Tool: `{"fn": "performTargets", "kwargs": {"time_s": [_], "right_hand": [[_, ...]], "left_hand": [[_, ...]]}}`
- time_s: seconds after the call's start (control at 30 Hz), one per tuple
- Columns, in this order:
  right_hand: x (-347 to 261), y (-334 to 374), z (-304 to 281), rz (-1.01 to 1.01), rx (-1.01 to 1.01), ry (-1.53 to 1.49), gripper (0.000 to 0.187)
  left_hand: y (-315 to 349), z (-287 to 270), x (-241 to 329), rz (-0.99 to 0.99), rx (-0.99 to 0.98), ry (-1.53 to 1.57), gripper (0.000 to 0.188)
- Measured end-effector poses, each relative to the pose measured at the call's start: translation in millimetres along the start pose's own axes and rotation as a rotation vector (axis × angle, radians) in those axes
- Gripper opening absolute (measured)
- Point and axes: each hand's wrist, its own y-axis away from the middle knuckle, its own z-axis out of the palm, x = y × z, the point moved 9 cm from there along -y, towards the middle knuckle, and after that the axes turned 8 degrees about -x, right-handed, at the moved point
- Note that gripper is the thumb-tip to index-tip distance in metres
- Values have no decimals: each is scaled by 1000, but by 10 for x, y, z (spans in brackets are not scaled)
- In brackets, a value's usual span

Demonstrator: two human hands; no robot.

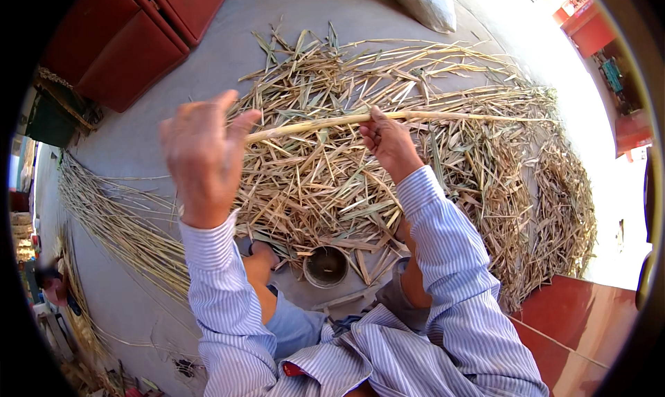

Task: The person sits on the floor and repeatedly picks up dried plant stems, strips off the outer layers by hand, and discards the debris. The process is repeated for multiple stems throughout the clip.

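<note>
Between the thumb and fingers of my right hand [391,144] is a long pale yellow cane stalk [318,125], held roughly level. Its thick end reaches left to the edge of my left hand [204,155], and its thin end runs out to the right. Motion smears my left hand, seen from the back; its thumb and forefinger stand apart, and the other fingers are hard to make out. A broad heap of dry stripped leaves and husks [325,175] spreads beneath the stalk. Near my feet, at the heap's front edge, stands a small round metal bowl [325,266].
A bundle of long thin stalks [125,220] lies on the grey floor [138,134] to the left. Dark red furniture [131,44] stands at the far left. A pale sack [424,6] sits at the back. Red boards [554,314] lie at the near right.
</note>
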Motion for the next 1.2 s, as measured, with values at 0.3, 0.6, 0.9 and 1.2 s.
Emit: {"fn": "performTargets", "kwargs": {"time_s": [0.3,0.6,0.9,1.2], "right_hand": [[-82,175,88,-66,-79,-125,30],[-350,93,-413,-90,15,-177,21],[-546,197,-118,-195,-287,-213,17],[-831,337,-342,-404,-83,-164,21]], "left_hand": [[146,1170,541,179,-245,197,28],[46,1011,303,28,-284,269,26],[23,1038,33,-121,-369,417,33],[141,1116,398,61,-222,287,33]]}}
